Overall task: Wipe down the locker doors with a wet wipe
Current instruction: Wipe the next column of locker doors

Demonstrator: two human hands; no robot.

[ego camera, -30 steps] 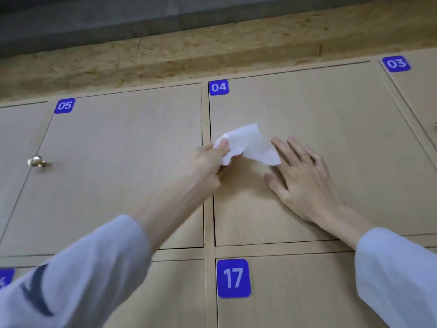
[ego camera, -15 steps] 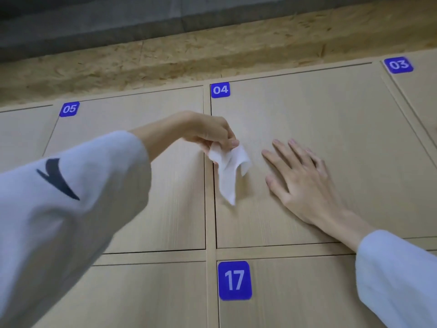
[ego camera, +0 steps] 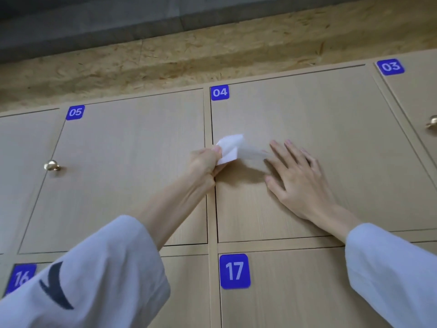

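Observation:
My left hand (ego camera: 205, 163) pinches a white wet wipe (ego camera: 230, 149) at the left edge of locker door 04 (ego camera: 331, 129). The wipe's free end is blurred and reaches rightward across the door towards my right hand (ego camera: 299, 179). That hand lies flat on door 04 with its fingers spread. Door 05 (ego camera: 123, 166) is to the left, behind my left forearm. Door 17 (ego camera: 295, 292) is below door 04.
Brass knobs stick out from the door left of 05 (ego camera: 51, 165) and from door 03 (ego camera: 433, 123). A chipboard strip (ego camera: 212, 55) runs above the lockers, with a grey wall above it. Door 16's label (ego camera: 21, 278) shows at the lower left.
My left arm dropped from its raised, bent pose and now reaches up from below. The wipe, which hung down from my fingers, has swung up and rightward. My right hand stayed put.

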